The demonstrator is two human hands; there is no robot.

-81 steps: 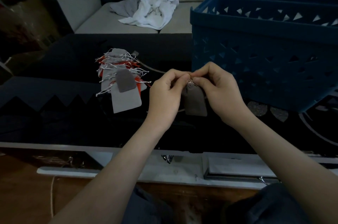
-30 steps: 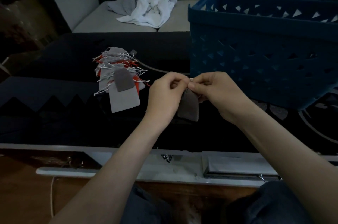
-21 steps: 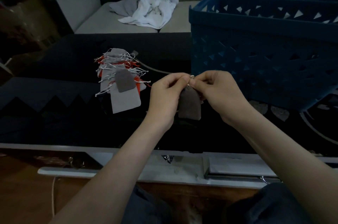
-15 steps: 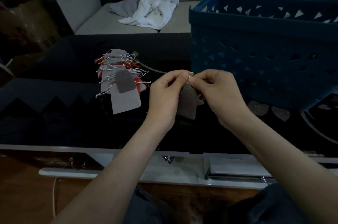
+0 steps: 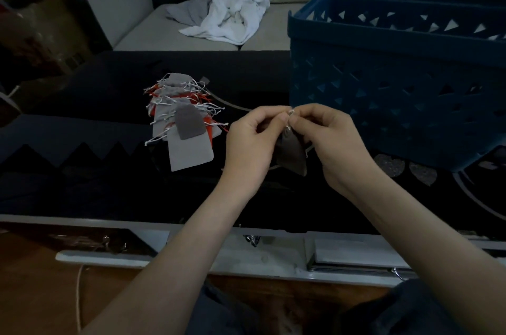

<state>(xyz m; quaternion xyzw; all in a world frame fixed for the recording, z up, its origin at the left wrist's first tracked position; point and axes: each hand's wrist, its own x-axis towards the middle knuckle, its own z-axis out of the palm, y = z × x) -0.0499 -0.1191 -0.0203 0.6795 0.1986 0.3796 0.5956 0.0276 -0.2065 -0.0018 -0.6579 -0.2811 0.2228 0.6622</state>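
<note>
Head view, entries from the hands outward.

1. Left hand (image 5: 250, 143) and right hand (image 5: 336, 143): raised side by side, fingertips meeting. Thumb and forefinger of each pinch the white cord (image 5: 290, 113) at the mouth of one pouch. Neither hand holds anything else.

2. Dark grey drawstring pouch (image 5: 291, 155): hangs mouth-up from the pinch, between the two palms and just below the fingertips. It is lifted clear of the table, and its body leans slightly toward the right wrist.

3. Step in hand, as judged: cinching the mouth shut. Advice:
   - Draw the two cord ends apart evenly so the gathers close without bunching to one side.
   - Keep the pinch close to the hem.
   - Let the pouch hang free rather than twist.
   - The cord is thin and the light is dim, so go by feel.

4. Pile of grey and orange pouches (image 5: 186, 126): lies on the black table cover (image 5: 82, 192), near the left hand but apart from it, with loose white cords fanned out.

5. Blue plastic basket (image 5: 397, 82): stands just beyond the right hand. Its contents are not visible.

6. White tray edge (image 5: 273, 258): nearer the person, beneath the forearms.

7. Sofa (image 5: 131, 6): behind the table, bearing a crumpled white towel (image 5: 235, 19) and a grey cloth (image 5: 191, 8).
</note>
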